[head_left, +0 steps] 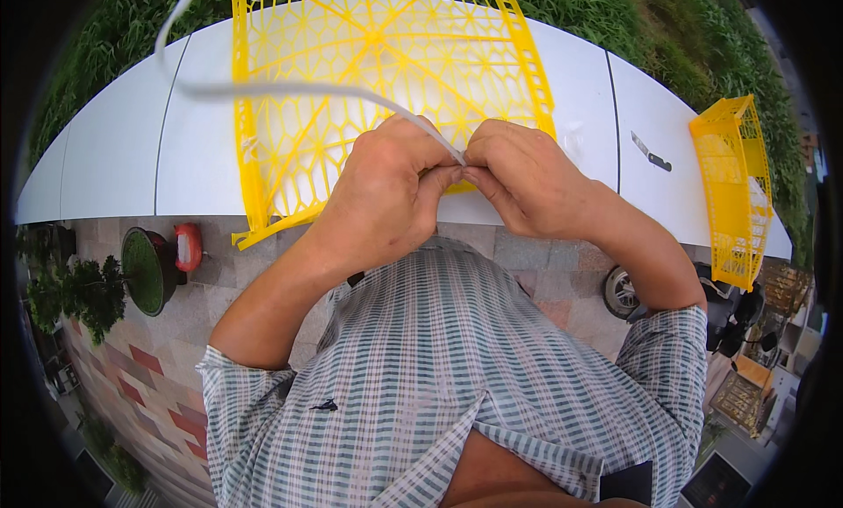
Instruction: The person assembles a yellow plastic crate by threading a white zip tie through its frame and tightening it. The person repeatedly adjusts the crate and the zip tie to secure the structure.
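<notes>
My left hand (391, 187) and my right hand (531, 179) meet fingertip to fingertip above the near edge of the white table. Both are closed in a pinch at the end of a thin white plastic strap (299, 88). From my fingers the strap runs up and left in a long loop and leaves the picture at the top. Under and beyond my hands lies a yellow openwork plastic panel (373, 38), with a lattice of ribs and raised side edges. The strap's very end is mostly hidden by my fingers.
A small knife (651, 152) with a black handle lies right of my hands on the white table (114, 148). Farther right stands a yellow plastic basket (733, 192). Grass grows behind the table. Below left are a potted plant (145, 271) and a red object (188, 247) on paving.
</notes>
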The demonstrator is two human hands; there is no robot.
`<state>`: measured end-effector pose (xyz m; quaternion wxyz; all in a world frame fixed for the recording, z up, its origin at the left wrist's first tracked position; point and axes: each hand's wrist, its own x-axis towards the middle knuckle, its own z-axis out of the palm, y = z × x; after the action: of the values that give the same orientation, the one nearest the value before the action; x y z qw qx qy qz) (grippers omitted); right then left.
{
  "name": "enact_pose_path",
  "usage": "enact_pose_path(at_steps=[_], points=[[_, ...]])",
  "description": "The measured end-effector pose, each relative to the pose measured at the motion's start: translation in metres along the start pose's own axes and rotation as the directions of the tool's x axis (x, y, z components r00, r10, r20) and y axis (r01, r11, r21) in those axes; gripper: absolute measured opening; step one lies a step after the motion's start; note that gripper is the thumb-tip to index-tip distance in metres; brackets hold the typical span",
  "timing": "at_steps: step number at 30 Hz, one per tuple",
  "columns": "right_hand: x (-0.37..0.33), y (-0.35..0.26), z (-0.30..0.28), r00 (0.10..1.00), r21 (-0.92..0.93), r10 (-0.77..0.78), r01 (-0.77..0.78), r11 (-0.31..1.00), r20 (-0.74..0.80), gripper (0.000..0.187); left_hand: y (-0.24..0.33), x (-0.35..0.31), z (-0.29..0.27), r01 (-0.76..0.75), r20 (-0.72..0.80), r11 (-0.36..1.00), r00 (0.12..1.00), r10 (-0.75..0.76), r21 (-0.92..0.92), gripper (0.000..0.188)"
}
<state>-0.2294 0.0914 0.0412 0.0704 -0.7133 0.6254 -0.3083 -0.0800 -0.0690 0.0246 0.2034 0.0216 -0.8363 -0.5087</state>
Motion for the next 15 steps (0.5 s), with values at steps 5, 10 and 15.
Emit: enact_pose_path(at_steps=[5,10,15], points=[[0.003,-0.004,0.000,0.970,0.304,0.239,-0.211,0.929,-0.055,0.005,0.002,0.003,0.004,-0.050,-0.075,0.985,0.995,0.063,0.168,0.005],[0.009,-0.009,-0.002,0.764,0.742,0.624,-0.512,0.433,0.163,0.010,-0.003,-0.003,0.011,-0.115,-0.054,0.965,0.990,0.132,0.236,0.010],[0.012,-0.009,-0.002,0.691,0.849,0.672,-0.498,0.177,0.265,0.015,0.002,-0.005,0.014,-0.124,-0.040,0.937,0.989,0.145,0.326,0.016]])
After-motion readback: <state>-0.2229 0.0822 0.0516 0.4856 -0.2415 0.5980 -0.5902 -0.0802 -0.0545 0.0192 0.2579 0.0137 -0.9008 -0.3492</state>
